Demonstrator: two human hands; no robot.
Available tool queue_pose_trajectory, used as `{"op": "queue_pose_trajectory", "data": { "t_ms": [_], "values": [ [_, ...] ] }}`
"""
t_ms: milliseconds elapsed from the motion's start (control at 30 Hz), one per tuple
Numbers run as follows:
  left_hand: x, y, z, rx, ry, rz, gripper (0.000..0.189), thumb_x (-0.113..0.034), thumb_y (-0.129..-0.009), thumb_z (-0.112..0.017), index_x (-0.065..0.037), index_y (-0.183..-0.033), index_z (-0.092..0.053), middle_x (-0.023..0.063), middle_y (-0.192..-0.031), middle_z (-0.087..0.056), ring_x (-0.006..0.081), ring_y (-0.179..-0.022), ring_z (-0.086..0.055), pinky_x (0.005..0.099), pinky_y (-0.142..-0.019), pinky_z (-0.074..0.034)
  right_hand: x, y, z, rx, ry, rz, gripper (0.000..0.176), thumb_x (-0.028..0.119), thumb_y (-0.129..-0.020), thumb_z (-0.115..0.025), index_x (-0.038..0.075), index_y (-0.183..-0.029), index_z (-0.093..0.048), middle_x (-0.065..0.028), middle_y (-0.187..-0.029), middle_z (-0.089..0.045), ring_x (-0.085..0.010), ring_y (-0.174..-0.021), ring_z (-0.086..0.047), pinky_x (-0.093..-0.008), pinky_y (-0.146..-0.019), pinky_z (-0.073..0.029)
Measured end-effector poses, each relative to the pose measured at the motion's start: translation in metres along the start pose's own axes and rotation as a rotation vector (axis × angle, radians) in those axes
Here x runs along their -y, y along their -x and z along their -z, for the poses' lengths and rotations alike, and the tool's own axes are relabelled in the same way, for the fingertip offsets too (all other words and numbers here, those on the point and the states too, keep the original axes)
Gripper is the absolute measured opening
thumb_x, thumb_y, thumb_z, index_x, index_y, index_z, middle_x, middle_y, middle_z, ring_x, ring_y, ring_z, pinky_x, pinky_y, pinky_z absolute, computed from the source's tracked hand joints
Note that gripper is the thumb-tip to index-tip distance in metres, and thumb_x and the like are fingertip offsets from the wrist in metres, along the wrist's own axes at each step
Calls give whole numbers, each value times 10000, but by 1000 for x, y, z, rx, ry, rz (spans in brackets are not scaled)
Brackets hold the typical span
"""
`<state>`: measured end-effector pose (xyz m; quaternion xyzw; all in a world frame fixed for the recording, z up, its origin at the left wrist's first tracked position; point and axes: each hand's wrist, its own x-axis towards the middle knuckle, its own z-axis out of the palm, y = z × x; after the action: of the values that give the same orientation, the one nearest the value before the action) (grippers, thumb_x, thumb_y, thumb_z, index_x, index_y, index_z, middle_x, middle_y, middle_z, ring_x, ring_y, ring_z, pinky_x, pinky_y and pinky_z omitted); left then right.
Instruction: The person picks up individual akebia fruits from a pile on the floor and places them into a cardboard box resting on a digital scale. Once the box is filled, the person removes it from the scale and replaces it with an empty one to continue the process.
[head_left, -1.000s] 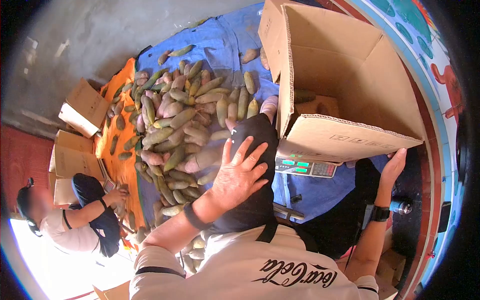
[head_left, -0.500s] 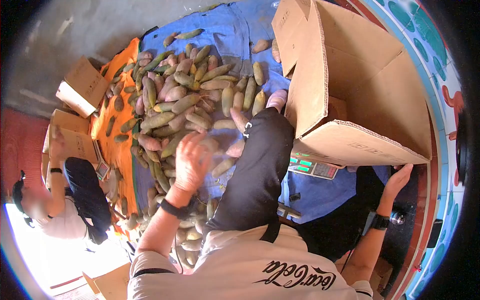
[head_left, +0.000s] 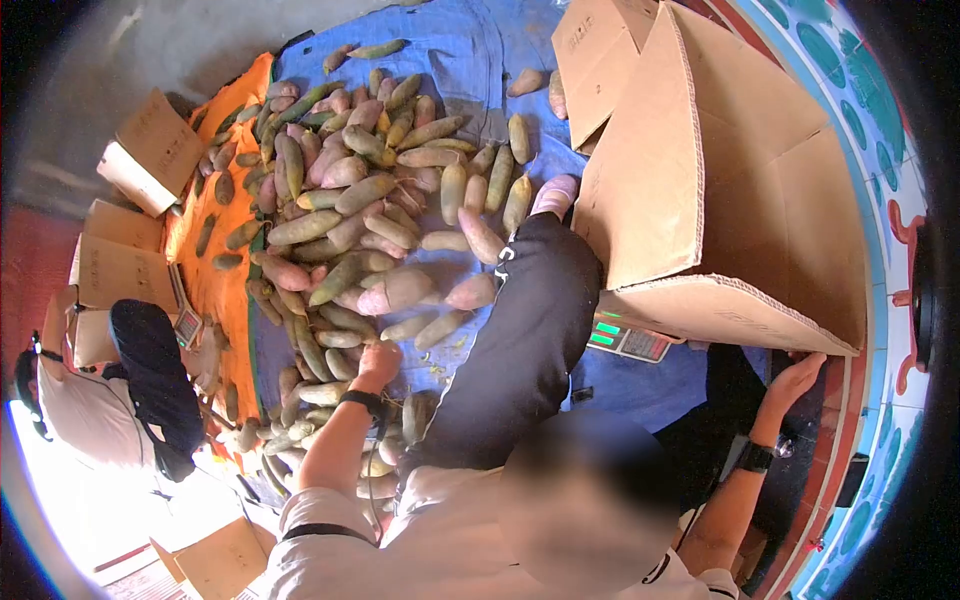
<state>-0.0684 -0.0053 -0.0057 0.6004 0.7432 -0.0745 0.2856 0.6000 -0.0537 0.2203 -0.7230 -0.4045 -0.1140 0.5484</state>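
Note:
My left hand (head_left: 378,364) is down at the near edge of a pile of long green and pinkish radishes (head_left: 330,228). Its fingers look curled in; what they grip, if anything, is hidden. Close beside it lie a green radish (head_left: 339,339) and a large pink-and-green one (head_left: 396,291). On the right, my right hand (head_left: 797,380) has its fingers stretched out, the fingertips at the lower corner of a big open cardboard box (head_left: 640,160). That box rests over a digital scale (head_left: 628,341) with lit green displays.
A blue tarp (head_left: 460,60) and an orange one (head_left: 190,250) cover the floor. Another person (head_left: 95,410) sits at the left by a cardboard box (head_left: 128,272) and a scale (head_left: 188,326). More boxes stand at upper left and lower left. A tiled wall (head_left: 895,330) borders the right.
My left hand has dropped from above the pile to its near edge, its fingers now curled. My right hand stays by the box corner. The other person has leaned, and the view has shifted slightly.

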Motion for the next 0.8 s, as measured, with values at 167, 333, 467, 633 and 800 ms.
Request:
{"op": "queue_pose_trajectory", "data": {
  "t_ms": [167,333,467,633,800],
  "values": [
    [-29,2,-12,187,34,-146,311,-331,-775,-545,-151,-1020,-613,172,-1017,-603,344,-982,-550,416,-865,-431,-15,-2,11,79,-22,-85,590,442,-961,-235,-52,-1200,-451,-105,-1055,-546,-186,-869,-508,-295,-756,-406],
    [-72,-12,-14,160,94,-88,382,-299,-765,-577,-136,-1110,-567,150,-1183,-528,332,-1079,-495,406,-915,-404,1,1,2,-5,-73,-146,657,486,-946,-231,-70,-1258,-390,-183,-1223,-472,-271,-1087,-470,-355,-927,-361],
    [-95,-40,-25,58,61,-242,463,-282,-759,-585,-130,-1187,-491,157,-1186,-499,338,-1119,-456,423,-933,-387,-6,1,8,-12,-80,-190,619,450,-951,-258,-70,-1271,-360,-174,-1245,-455,-273,-1114,-448,-368,-972,-331],
    [-144,-59,-8,144,26,-98,560,-256,-737,-608,-91,-1236,-414,150,-1210,-469,320,-1169,-423,419,-941,-392,-38,8,32,40,158,81,581,423,-948,-294,-85,-1208,-404,-213,-1223,-456,-283,-1094,-450,-403,-934,-354],
    [-148,-84,-29,129,20,-119,648,-232,-732,-612,-109,-1296,-317,165,-1232,-442,351,-1159,-429,434,-937,-395,-87,20,56,29,614,412,525,385,-956,-317,-74,-1196,-400,-225,-1192,-450,-301,-1032,-455,-409,-903,-357]
  ]
}}
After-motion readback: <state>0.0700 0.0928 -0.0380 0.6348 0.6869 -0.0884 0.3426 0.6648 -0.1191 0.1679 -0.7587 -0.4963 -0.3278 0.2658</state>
